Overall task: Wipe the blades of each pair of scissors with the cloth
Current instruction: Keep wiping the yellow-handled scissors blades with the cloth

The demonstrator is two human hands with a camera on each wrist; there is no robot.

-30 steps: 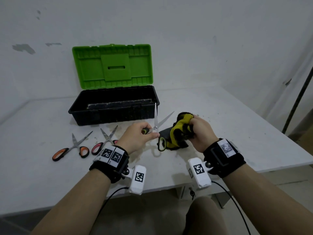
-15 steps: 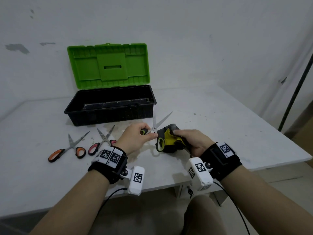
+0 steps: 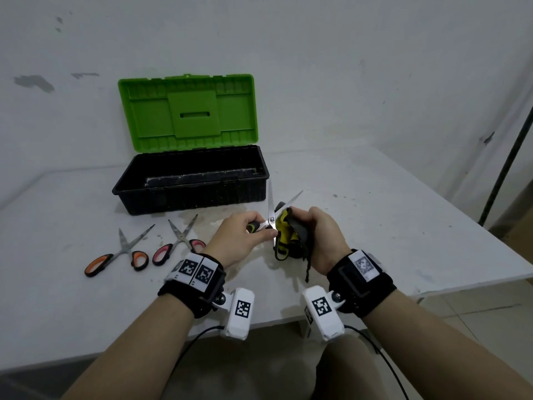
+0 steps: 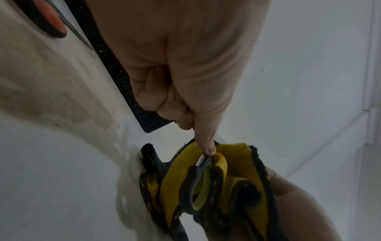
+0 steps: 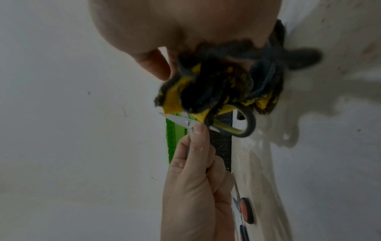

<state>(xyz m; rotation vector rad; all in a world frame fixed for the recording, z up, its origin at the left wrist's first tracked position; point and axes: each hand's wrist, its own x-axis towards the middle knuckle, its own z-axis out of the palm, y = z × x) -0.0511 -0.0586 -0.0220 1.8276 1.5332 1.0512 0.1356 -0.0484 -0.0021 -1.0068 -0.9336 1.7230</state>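
Observation:
My left hand (image 3: 245, 235) grips one handle of the green-handled scissors (image 3: 271, 203), blades spread apart and pointing up and away; its thumb presses near the pivot (image 5: 186, 122). The other handle loop (image 4: 195, 192) hangs down in front of the cloth. A bunched yellow and dark grey cloth (image 3: 290, 235) is held in my right hand (image 3: 320, 235), against the base of the right-hand blade. The same cloth (image 4: 237, 179) fills the lower left wrist view. Two more pairs lie on the table to the left: orange-handled scissors (image 3: 118, 255) and pink-handled scissors (image 3: 180, 241), both spread.
A black toolbox (image 3: 190, 180) with its green lid (image 3: 187, 111) raised stands behind the scissors. The white table (image 3: 389, 226) ends close to my wrists at the front and slants away at the right. A wall rises behind.
My right hand has lifted the cloth from beside the lower handle loop up to the pivot and the base of the right blade. The left hand has kept its hold.

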